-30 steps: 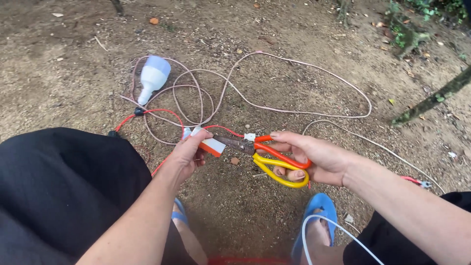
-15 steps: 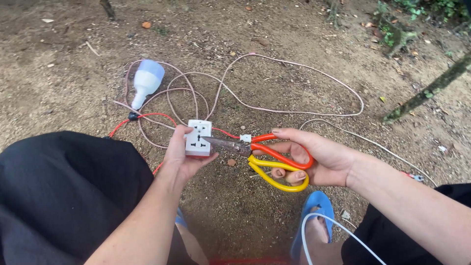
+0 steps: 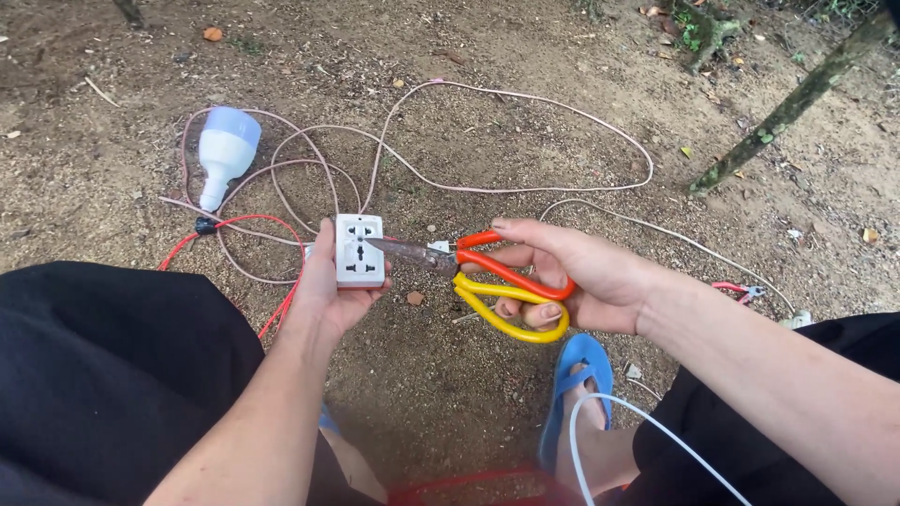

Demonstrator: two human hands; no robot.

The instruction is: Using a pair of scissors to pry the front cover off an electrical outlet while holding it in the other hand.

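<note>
Head view: one white rectangular plastic socket block (image 3: pixel 359 249) gripped in left hand (image 3: pixel 330 290). One pair of red-and-yellow-handled steel scissors (image 3: pixel 487 281) grasped in right hand (image 3: pixel 581 276), blade tip touching socket face. One white bulb (image 3: pixel 223 150) beyond socket, on dirt ground (image 3: pixel 525 141) among looped pale wire (image 3: pixel 525 98).

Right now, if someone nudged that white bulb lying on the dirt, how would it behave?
The white plastic lamp bulb lies on its side with a rounded dome, so it would probably roll. It looks light. The thin pale cable it seems attached to lies in loose loops, likely floppy, dragging along.
</note>
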